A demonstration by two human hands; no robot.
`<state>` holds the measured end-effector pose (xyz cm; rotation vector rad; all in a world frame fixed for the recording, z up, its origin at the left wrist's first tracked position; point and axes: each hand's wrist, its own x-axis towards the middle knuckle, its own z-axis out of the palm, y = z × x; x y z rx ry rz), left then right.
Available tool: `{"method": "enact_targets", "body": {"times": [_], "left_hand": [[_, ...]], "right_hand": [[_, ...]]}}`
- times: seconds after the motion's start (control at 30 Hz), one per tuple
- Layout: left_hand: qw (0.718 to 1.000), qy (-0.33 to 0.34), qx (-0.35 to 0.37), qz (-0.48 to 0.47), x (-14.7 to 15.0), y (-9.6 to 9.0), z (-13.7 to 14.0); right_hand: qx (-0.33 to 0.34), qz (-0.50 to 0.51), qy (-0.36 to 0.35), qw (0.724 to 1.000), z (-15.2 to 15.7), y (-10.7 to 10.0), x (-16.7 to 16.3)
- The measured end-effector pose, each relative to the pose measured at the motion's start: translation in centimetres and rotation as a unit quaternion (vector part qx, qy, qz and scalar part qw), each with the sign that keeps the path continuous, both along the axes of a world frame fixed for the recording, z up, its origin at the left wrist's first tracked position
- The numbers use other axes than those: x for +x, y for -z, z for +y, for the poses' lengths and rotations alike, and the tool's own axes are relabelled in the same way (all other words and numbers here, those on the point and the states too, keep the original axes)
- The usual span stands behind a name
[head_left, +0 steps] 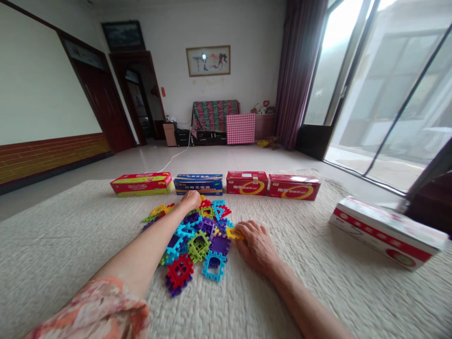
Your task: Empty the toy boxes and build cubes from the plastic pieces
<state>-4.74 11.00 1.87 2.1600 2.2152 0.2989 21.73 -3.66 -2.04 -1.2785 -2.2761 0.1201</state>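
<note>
A heap of colourful plastic interlocking tiles [198, 246] with notched edges lies on the quilted cover, in purple, blue, green, red and yellow. My left hand [190, 200] reaches over the heap to its far side, just in front of a blue box [198, 182]. Its fingers are curled down and closed; what they hold, if anything, is hidden. At the heap's right edge my right hand [257, 246] pinches a yellow interlocking tile [233, 233] between thumb and fingers. Near me, a red tile [180, 270] and a light blue tile [214, 266] form the front of the heap.
Beyond the heap, a red and yellow-green box [141, 184], the blue box and two red boxes [246, 183] [294, 187] stand in a row. A white and red box [387, 233] rests farther right on the quilted cover [116, 226].
</note>
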Motion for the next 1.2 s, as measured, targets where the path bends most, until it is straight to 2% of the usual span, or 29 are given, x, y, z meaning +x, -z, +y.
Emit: {"method": "enact_targets", "body": {"times": [0.2, 0.3, 0.4, 0.47, 0.53, 0.57, 0.63, 0.7, 0.77, 0.93, 1.03, 1.13, 1.2], "left_hand": [[0.997, 0.020, 0.068, 0.021, 0.6, -0.9, -2.1], [0.996, 0.042, 0.075, 0.028, 1.3, -1.7, -3.1], [0.996, 0.047, 0.063, 0.037, 1.6, -2.1, -3.9], [0.997, 0.040, 0.050, 0.041, 1.5, -2.1, -4.2], [0.998, 0.035, 0.038, 0.042, 1.3, -1.9, -4.4], [0.998, 0.036, 0.034, 0.042, 1.1, -1.7, -4.4], [0.998, 0.042, 0.025, 0.039, 1.0, -1.3, -4.2], [0.998, 0.048, 0.014, 0.036, 1.0, -1.0, -3.9], [0.998, 0.048, 0.001, 0.034, 1.0, -0.8, -3.4], [0.999, 0.037, -0.010, 0.031, 1.3, -0.6, -2.5], [0.999, 0.033, -0.008, 0.030, 1.2, -0.7, -2.6], [0.999, 0.025, 0.016, 0.031, 1.3, -1.1, -3.1], [0.998, 0.020, 0.044, 0.034, 1.8, -1.7, -3.6]], "right_hand": [[-0.012, 0.016, 0.011, 1.000, 0.0, -0.2, -0.1], [-0.020, 0.010, 0.035, 0.999, -0.3, -0.6, 0.0], [-0.025, 0.000, 0.114, 0.993, -0.3, -0.7, 1.1], [-0.021, -0.001, 0.194, 0.981, -0.1, -0.4, 2.1], [0.000, 0.007, 0.245, 0.969, 0.1, -0.1, 3.1], [0.014, 0.010, 0.246, 0.969, 0.2, 0.1, 3.4], [0.035, 0.003, 0.200, 0.979, 0.1, 0.3, 3.5], [0.030, -0.024, 0.141, 0.989, 0.0, 0.3, 3.2], [0.018, -0.043, 0.123, 0.991, -0.3, 0.1, 2.7], [0.031, -0.035, 0.117, 0.992, -0.3, -0.3, 2.5], [0.028, -0.011, 0.145, 0.989, -0.1, -0.1, 2.7], [0.035, 0.017, 0.180, 0.983, 0.2, 0.2, 2.7], [0.062, 0.046, 0.187, 0.979, 0.4, 0.3, 2.7]]}}
